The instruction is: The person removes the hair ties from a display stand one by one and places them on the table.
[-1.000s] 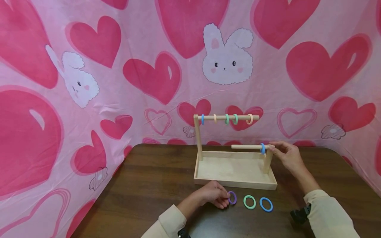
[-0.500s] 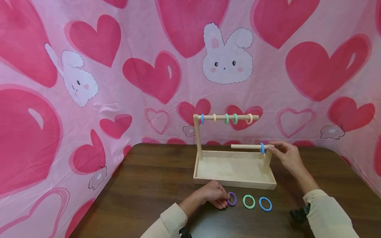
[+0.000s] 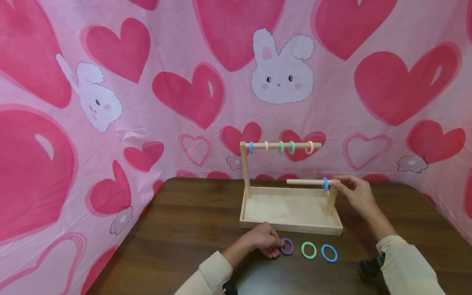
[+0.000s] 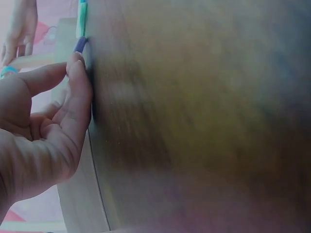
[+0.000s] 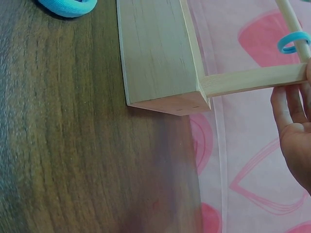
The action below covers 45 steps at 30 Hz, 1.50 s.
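While the left hand [image 3: 263, 241] pinches the purple ring [image 3: 292, 247] at the counter [image 3: 177, 233] before the wooden rack [image 3: 291, 228], a green ring [image 3: 314, 250] and a blue ring [image 3: 335, 255] lie flat beyond; the right hand [image 3: 357, 194] grips the right post [image 3: 331, 201] at its top.

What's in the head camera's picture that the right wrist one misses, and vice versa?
Only the head view shows the left hand pinching the purple ring, the loose green ring, the full row of five rings on the upper bar, and the bunny faces on the backdrop.

Only the right wrist view shows the outer face of the tray's right end.

Both show the right hand holding the post, the lower bar with its hanging blue ring, the tray's front wall, the loose blue ring, the table and printed hearts.
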Each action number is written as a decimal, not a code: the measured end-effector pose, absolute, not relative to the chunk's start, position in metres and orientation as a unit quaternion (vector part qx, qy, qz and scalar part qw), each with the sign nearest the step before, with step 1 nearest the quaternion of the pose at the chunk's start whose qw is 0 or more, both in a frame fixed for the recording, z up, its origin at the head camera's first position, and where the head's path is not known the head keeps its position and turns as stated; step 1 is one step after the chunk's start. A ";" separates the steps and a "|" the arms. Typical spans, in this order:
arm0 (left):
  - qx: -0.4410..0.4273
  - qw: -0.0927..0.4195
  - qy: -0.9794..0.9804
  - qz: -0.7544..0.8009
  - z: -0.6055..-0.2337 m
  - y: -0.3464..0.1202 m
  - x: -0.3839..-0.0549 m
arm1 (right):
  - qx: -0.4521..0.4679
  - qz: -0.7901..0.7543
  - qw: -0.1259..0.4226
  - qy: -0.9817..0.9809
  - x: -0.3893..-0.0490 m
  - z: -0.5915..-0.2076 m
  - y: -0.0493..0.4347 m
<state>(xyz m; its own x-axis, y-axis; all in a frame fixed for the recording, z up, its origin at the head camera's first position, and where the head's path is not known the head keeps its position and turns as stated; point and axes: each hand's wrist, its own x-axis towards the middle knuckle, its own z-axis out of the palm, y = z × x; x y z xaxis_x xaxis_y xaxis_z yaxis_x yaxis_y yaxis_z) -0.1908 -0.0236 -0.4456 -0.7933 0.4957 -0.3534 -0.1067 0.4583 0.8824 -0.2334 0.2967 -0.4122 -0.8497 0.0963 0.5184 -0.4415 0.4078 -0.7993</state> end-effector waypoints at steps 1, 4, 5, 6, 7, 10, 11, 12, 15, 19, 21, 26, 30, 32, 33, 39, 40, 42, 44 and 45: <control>0.122 0.296 0.803 0.503 -0.445 -0.024 -0.191 | 0.108 0.534 0.252 -0.800 -0.233 -0.412 0.297; 0.132 0.292 0.810 0.491 -0.444 -0.025 -0.191 | 0.105 0.532 0.250 -0.802 -0.232 -0.413 0.297; 0.135 0.288 0.813 0.487 -0.443 -0.025 -0.191 | 0.104 0.530 0.250 -0.804 -0.232 -0.413 0.297; 0.138 0.286 0.816 0.484 -0.443 -0.026 -0.191 | 0.103 0.527 0.250 -0.805 -0.232 -0.414 0.297; 0.141 0.283 0.818 0.481 -0.442 -0.026 -0.191 | 0.102 0.527 0.250 -0.806 -0.231 -0.414 0.296; 0.146 0.273 0.826 0.472 -0.442 -0.027 -0.192 | 0.101 0.525 0.250 -0.807 -0.231 -0.415 0.296; 0.146 0.269 0.827 0.471 -0.442 -0.028 -0.192 | 0.101 0.526 0.250 -0.806 -0.231 -0.415 0.296; 0.146 0.267 0.829 0.469 -0.441 -0.028 -0.192 | 0.102 0.527 0.249 -0.806 -0.231 -0.415 0.296; 0.149 0.260 0.833 0.465 -0.440 -0.030 -0.193 | 0.103 0.530 0.248 -0.804 -0.231 -0.414 0.296; 0.158 0.246 0.840 0.457 -0.438 -0.031 -0.193 | 0.103 0.532 0.247 -0.803 -0.232 -0.412 0.295; 0.165 0.239 0.843 0.453 -0.437 -0.031 -0.194 | 0.102 0.533 0.247 -0.803 -0.232 -0.412 0.295; 0.182 0.231 0.834 0.467 -0.436 -0.030 -0.197 | 0.103 0.536 0.250 -0.800 -0.232 -0.413 0.295; 0.190 0.221 0.824 0.485 -0.434 -0.029 -0.199 | 0.102 0.534 0.253 -0.800 -0.231 -0.412 0.295; 0.193 0.216 0.819 0.496 -0.432 -0.028 -0.200 | 0.099 0.531 0.252 -0.803 -0.231 -0.411 0.295; 0.196 0.213 0.816 0.501 -0.431 -0.027 -0.200 | 0.097 0.531 0.252 -0.803 -0.231 -0.411 0.295; 0.214 0.186 0.803 0.524 -0.427 -0.021 -0.202 | 0.093 0.531 0.252 -0.804 -0.230 -0.412 0.295; 0.217 0.181 0.802 0.526 -0.427 -0.019 -0.202 | 0.094 0.530 0.252 -0.804 -0.230 -0.412 0.295; 0.223 0.171 0.800 0.530 -0.427 -0.015 -0.203 | 0.095 0.530 0.253 -0.804 -0.230 -0.414 0.295; 0.230 0.160 0.801 0.530 -0.426 -0.011 -0.203 | 0.096 0.530 0.254 -0.804 -0.230 -0.414 0.295; 0.234 0.154 0.800 0.530 -0.426 -0.009 -0.203 | 0.096 0.528 0.254 -0.804 -0.230 -0.414 0.295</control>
<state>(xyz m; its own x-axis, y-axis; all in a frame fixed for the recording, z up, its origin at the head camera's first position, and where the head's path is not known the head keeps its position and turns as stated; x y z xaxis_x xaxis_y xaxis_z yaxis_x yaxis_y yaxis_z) -0.2027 -0.0091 -0.4258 -0.8430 0.5380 0.0013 0.2109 0.3283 0.9207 -0.2299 0.2945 -0.4145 -0.8522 0.1150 0.5104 -0.4227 0.4238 -0.8011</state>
